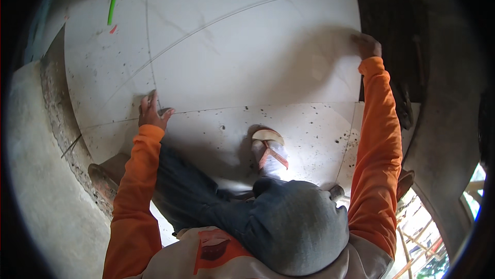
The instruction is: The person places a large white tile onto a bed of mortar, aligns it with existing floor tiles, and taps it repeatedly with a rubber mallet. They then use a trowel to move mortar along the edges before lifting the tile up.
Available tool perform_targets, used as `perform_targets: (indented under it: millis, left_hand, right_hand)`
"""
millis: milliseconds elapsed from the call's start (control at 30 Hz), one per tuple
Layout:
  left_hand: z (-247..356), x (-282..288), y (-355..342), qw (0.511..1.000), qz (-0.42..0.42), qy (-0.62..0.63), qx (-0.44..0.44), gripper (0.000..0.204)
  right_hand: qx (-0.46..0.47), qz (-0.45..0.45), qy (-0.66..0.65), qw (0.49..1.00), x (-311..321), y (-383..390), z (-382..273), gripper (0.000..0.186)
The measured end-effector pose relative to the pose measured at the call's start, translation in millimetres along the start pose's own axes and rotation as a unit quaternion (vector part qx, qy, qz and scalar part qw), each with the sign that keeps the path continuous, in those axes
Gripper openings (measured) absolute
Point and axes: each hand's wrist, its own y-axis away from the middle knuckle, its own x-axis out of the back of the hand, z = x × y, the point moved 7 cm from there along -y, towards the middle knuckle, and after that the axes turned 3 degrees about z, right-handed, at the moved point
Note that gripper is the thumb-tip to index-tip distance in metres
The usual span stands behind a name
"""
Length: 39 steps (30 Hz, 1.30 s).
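A large white marbled tile [247, 57] lies in front of me, with a thin curved line across its face. My left hand [153, 113] rests with fingers spread at the tile's near left corner, where the joints between tiles meet. At the far right, my right hand [369, 47] is closed on the tile's right edge, with its fingertips partly hidden there. Nearer to me lies a row of white tiles [304, 124] specked with dark crumbs.
My sandalled foot [269, 152] stands on the near tiles, below my bent knee. A green strip [112, 7] and a small red piece [113, 29] lie at the upper left. Dark bare ground [394, 26] borders the tile on the right. A rough-edged grey wall [56, 124] rises at left.
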Motion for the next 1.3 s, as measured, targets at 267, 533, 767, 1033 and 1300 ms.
perform_targets:
  millis: [267,533,767,1033,1300]
  left_hand:
    - [94,-48,-2,0.984,0.133,-0.048,0.109,0.074]
    - [288,-58,-3,0.970,0.116,-0.119,-0.179,0.075]
    - [332,-57,-5,0.926,0.064,-0.103,-0.357,0.073]
    - [197,-48,4,0.983,0.182,-0.030,0.006,0.070]
    - [146,-73,28,0.947,0.238,-0.036,0.212,0.069]
  right_hand:
    - [0.184,0.159,0.111,0.964,-11,72,-44,0.056]
    - [0.201,0.124,0.142,0.961,-21,156,-83,0.065]
    - [0.291,0.046,0.079,0.952,-56,187,-120,0.063]
    - [0.028,0.217,0.100,0.971,10,84,-76,0.069]
    - [0.102,0.046,0.095,0.989,-15,254,-37,0.075]
